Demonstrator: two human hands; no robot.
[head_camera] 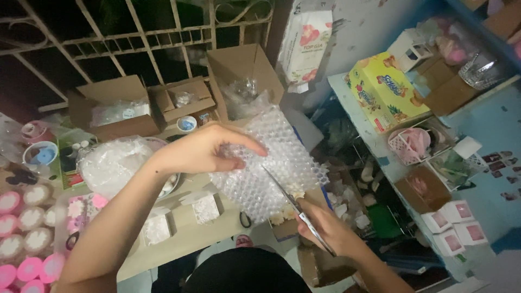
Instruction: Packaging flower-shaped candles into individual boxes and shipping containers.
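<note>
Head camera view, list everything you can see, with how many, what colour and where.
bubble wrap sheet: one, clear, centre, held up
scissors: one, silver blades, cutting into the sheet
cardboard boxes: three open, brown, back of table
round pink tubs: many, left edge
small white boxes: two, table centre
yellow carton: one, right shelf
pink basket: one, right shelf
left hand: fingers pinch the sheet
right hand: grips the scissors
</note>
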